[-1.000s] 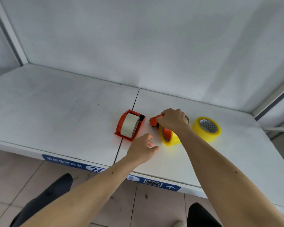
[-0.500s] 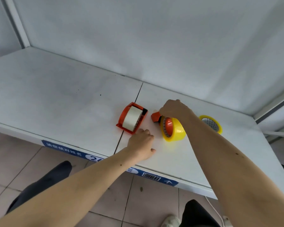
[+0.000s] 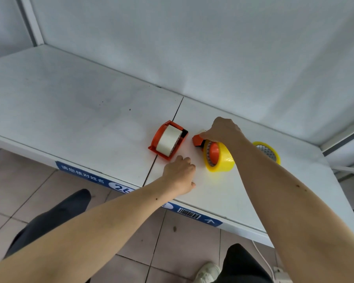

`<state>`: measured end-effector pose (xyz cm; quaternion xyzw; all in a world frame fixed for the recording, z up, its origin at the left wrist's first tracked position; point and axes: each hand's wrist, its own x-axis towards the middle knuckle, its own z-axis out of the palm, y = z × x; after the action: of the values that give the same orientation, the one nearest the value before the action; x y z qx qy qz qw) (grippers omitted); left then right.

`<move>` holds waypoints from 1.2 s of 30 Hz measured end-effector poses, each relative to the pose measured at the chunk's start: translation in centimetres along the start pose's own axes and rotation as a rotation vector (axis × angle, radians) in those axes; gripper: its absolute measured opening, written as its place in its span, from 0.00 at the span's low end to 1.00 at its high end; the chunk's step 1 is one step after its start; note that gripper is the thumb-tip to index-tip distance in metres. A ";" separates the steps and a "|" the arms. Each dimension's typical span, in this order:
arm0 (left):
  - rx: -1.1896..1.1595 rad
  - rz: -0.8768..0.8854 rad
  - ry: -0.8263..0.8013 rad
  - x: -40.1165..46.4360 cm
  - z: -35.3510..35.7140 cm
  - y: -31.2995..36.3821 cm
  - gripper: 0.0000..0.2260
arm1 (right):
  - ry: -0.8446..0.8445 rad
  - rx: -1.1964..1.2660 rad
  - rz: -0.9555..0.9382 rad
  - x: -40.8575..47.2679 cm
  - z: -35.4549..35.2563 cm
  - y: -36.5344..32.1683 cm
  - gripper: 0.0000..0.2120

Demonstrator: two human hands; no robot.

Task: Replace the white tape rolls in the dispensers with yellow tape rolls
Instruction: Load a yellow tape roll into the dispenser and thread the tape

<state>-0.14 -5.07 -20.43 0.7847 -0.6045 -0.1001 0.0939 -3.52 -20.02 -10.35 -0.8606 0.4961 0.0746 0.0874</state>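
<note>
The right hand (image 3: 221,129) reaches in from the right and closes its fingers on the far top of an orange dispenser (image 3: 198,139), which carries a yellow tape roll (image 3: 223,159) standing on edge on the white counter (image 3: 70,103); a small pale strip shows at the fingertips, though what it is cannot be told. The left hand (image 3: 180,176) rests on the counter just near of the two dispensers, its fingers loosely curled with the knuckles up, and it holds nothing. To the left of the right hand sits a second orange dispenser (image 3: 161,137) with a white tape roll (image 3: 169,140) in it, lying across the seam between the two counter panels. A second yellow tape roll (image 3: 271,149) lies flat on the counter to the right, partly hidden behind the right forearm. A blue label strip (image 3: 86,174) with white characters, a number and a barcode runs along the near edge of the counter. Below it are a tiled floor (image 3: 18,193), dark trouser legs and a white shoe (image 3: 207,271).
</note>
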 end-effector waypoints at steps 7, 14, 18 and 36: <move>0.010 -0.003 -0.009 0.0 0.1 0.1 0.21 | -0.011 -0.211 0.012 -0.1 1.3 -0.5 0.18; 0.006 -0.008 -0.004 0.0 0.3 -0.1 0.21 | -0.055 -0.365 -0.058 0.2 0.5 -0.5 0.08; 0.012 -0.021 -0.004 0.0 0.3 0.1 0.20 | -0.060 -0.380 -0.075 -0.4 0.5 0.5 0.07; 0.042 -0.060 -0.037 -0.3 0.1 0.6 0.20 | -0.070 -0.365 -0.091 -4.2 1.4 3.4 0.13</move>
<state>-0.81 -4.97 -20.32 0.8024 -0.5841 -0.1048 0.0634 -8.62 -17.87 -11.10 -0.8807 0.4315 0.1892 -0.0495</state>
